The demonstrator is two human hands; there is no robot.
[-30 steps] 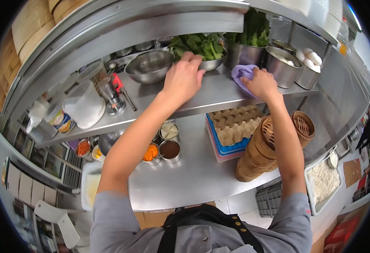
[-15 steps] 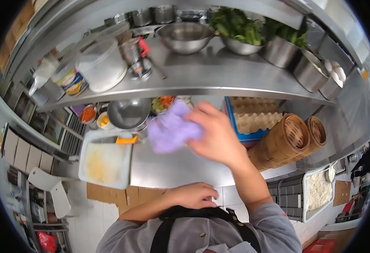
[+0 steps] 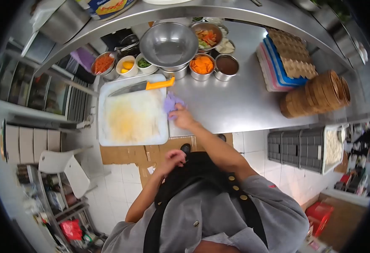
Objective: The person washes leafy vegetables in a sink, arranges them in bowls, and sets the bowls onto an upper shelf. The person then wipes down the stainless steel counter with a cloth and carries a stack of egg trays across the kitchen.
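Note:
My right hand (image 3: pixel 182 117) is closed on a crumpled purple cloth (image 3: pixel 173 103), low over the steel counter (image 3: pixel 227 105) at the right edge of the cutting board. The white cutting board (image 3: pixel 138 111) carries yellow-orange stains. Along its far edge lies a knife (image 3: pixel 136 87) with an orange handle and its blade pointing left. In front of my apron, apart from the counter, hangs my left hand (image 3: pixel 174 160), fingers loosely bent and nothing visible in them.
Behind the board stand a large steel bowl (image 3: pixel 168 44), a pot of sliced carrots (image 3: pixel 201 66), a pot of brown sauce (image 3: pixel 226 66) and shredded carrot (image 3: pixel 103 63). Egg trays (image 3: pixel 292 52) and bamboo steamers (image 3: pixel 313 97) occupy the right side. A steel shelf (image 3: pixel 218 9) overhangs the back.
My right hand has brought the purple cloth down and nearer to me, beside the board. My left hand has shifted left and up from my waist. The view has tilted down.

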